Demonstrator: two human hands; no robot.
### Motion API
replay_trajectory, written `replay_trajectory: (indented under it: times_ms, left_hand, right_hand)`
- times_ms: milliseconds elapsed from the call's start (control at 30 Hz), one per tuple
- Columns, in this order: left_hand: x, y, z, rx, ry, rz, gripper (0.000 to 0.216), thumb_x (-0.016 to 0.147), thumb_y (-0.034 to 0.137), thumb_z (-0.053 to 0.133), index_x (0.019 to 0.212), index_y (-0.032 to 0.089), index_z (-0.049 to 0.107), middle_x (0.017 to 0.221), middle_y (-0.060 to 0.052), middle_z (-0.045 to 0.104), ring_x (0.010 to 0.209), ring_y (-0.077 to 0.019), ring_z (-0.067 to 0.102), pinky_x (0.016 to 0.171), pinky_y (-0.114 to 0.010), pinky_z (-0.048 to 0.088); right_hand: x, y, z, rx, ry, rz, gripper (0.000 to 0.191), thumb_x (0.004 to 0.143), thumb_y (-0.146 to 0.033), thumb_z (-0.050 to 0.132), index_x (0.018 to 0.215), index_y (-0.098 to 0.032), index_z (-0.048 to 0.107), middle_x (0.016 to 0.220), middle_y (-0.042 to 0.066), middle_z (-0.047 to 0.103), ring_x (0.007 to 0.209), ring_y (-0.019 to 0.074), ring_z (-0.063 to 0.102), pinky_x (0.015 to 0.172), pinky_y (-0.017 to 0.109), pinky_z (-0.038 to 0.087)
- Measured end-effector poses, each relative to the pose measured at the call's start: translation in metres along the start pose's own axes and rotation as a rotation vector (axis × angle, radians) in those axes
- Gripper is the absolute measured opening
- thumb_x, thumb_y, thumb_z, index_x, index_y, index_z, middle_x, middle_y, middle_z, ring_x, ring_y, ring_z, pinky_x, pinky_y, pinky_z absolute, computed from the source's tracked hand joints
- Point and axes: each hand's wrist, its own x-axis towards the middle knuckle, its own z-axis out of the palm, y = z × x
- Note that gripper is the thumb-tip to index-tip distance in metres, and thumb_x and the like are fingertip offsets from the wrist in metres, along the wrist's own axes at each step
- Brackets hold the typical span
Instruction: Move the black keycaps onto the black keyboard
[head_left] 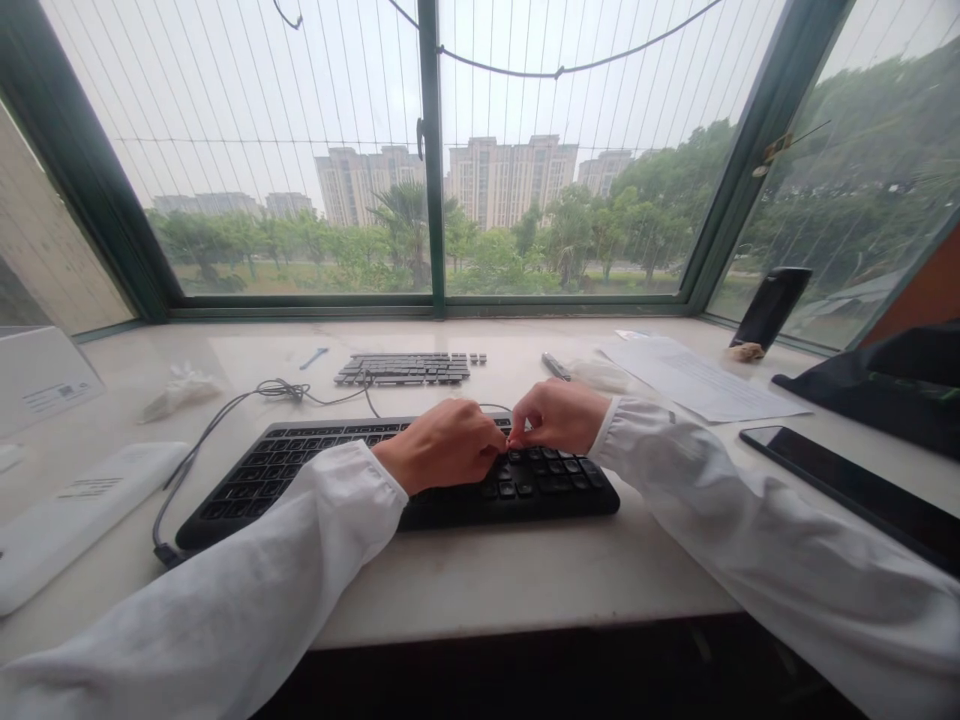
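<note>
A black keyboard [442, 508] lies in front of me, its keycaps apparently off on part of the right side. My left hand [450, 445] is closed in a pinch above its middle right. From the other side my right hand [559, 415] comes in, also pinching, with its fingertips meeting the left ones just over the keys. Whatever is between the fingertips is too small to make out. Behind the keyboard, loose grey keycaps [405, 368] are laid out in keyboard order on the sill, with a few small ones set apart at their right.
A black cable [217, 415] curls at the left, near a white box [90, 510] and a plastic bag [184, 392]. A small blue tool [313, 358] lies farther back. Rightward are a paper sheet [697, 375], a phone [847, 480] and an upright black object [772, 308].
</note>
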Motion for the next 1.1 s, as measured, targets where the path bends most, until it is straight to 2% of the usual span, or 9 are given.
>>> replay_trajectory:
  times_ms: [167, 267, 333, 467, 600, 733, 833, 967, 1100]
  left_hand:
    - [-0.002, -0.008, -0.005, -0.078, 0.125, -0.040, 0.030, 0.077, 0.012, 0.050, 0.085, 0.025, 0.075, 0.065, 0.000, 0.071, 0.056, -0.0119, 0.063, 0.054, -0.021, 0.043]
    - [-0.004, -0.016, -0.008, -0.079, 0.263, -0.160, 0.034, 0.077, 0.011, 0.048, 0.090, 0.026, 0.075, 0.070, 0.001, 0.073, 0.059, -0.0111, 0.065, 0.059, -0.021, 0.046]
    - [-0.005, -0.023, -0.007, -0.049, 0.285, -0.229, 0.033, 0.077, 0.011, 0.049, 0.087, 0.026, 0.076, 0.067, 0.001, 0.072, 0.057, -0.0116, 0.065, 0.060, -0.023, 0.047]
    - [-0.007, -0.031, 0.000, -0.044, 0.258, -0.271, 0.031, 0.077, 0.012, 0.050, 0.087, 0.025, 0.076, 0.068, 0.000, 0.072, 0.059, -0.0126, 0.065, 0.062, -0.024, 0.048]
    - [-0.008, -0.032, 0.001, -0.075, 0.267, -0.277, 0.030, 0.077, 0.011, 0.050, 0.085, 0.024, 0.076, 0.069, 0.000, 0.073, 0.060, -0.0119, 0.065, 0.062, -0.024, 0.048]
    - [-0.008, -0.028, -0.005, -0.207, 0.221, -0.161, 0.032, 0.073, 0.008, 0.050, 0.083, 0.024, 0.076, 0.063, 0.002, 0.071, 0.052, -0.0082, 0.060, 0.057, -0.020, 0.044]
    - [-0.008, -0.023, -0.010, -0.332, 0.126, -0.039, 0.036, 0.071, 0.005, 0.050, 0.085, 0.025, 0.077, 0.056, 0.004, 0.067, 0.044, -0.0052, 0.052, 0.052, -0.017, 0.040]
    - [-0.008, -0.020, -0.012, -0.359, 0.011, 0.027, 0.037, 0.067, 0.005, 0.053, 0.087, 0.026, 0.077, 0.064, 0.002, 0.072, 0.048, -0.0061, 0.056, 0.054, -0.017, 0.041]
    - [-0.008, -0.021, -0.012, -0.367, 0.082, 0.009, 0.039, 0.070, 0.005, 0.050, 0.089, 0.026, 0.077, 0.067, 0.001, 0.072, 0.053, -0.0070, 0.059, 0.056, -0.017, 0.042]
  right_hand:
    - [0.003, 0.019, -0.004, 0.096, 0.099, -0.048, 0.030, 0.070, -0.050, 0.068, 0.080, -0.024, 0.078, 0.052, -0.003, 0.053, 0.049, 0.0076, 0.042, 0.050, 0.023, 0.028]
    - [0.003, 0.026, -0.008, 0.107, 0.210, -0.049, 0.029, 0.074, -0.048, 0.065, 0.083, -0.023, 0.077, 0.048, -0.004, 0.048, 0.048, 0.0074, 0.038, 0.050, 0.023, 0.028]
    - [0.003, 0.024, -0.007, 0.086, 0.214, -0.072, 0.027, 0.075, -0.046, 0.065, 0.083, -0.023, 0.077, 0.050, -0.004, 0.051, 0.048, 0.0075, 0.039, 0.052, 0.023, 0.028]
    - [0.000, 0.009, -0.001, -0.045, 0.104, -0.100, 0.018, 0.075, -0.040, 0.068, 0.082, -0.026, 0.076, 0.057, -0.002, 0.060, 0.051, 0.0077, 0.045, 0.054, 0.022, 0.029]
    - [-0.005, -0.003, -0.003, -0.074, 0.071, -0.123, 0.017, 0.077, -0.039, 0.067, 0.084, -0.026, 0.076, 0.059, -0.001, 0.062, 0.052, 0.0083, 0.048, 0.054, 0.022, 0.031]
    - [-0.007, -0.005, -0.006, -0.078, -0.021, -0.153, 0.015, 0.074, -0.037, 0.069, 0.082, -0.027, 0.077, 0.059, -0.002, 0.062, 0.053, 0.0086, 0.049, 0.054, 0.022, 0.032]
    - [-0.007, -0.003, -0.007, -0.050, 0.021, -0.147, 0.018, 0.076, -0.040, 0.067, 0.083, -0.026, 0.077, 0.058, -0.002, 0.061, 0.052, 0.0086, 0.049, 0.054, 0.022, 0.032]
    - [-0.005, 0.002, -0.006, -0.019, 0.079, -0.132, 0.022, 0.077, -0.042, 0.065, 0.085, -0.024, 0.076, 0.057, -0.001, 0.060, 0.051, 0.0083, 0.048, 0.054, 0.022, 0.032]
    - [-0.002, 0.006, -0.002, -0.067, 0.060, -0.118, 0.019, 0.076, -0.040, 0.066, 0.082, -0.026, 0.076, 0.059, -0.002, 0.062, 0.052, 0.0086, 0.049, 0.054, 0.022, 0.031]
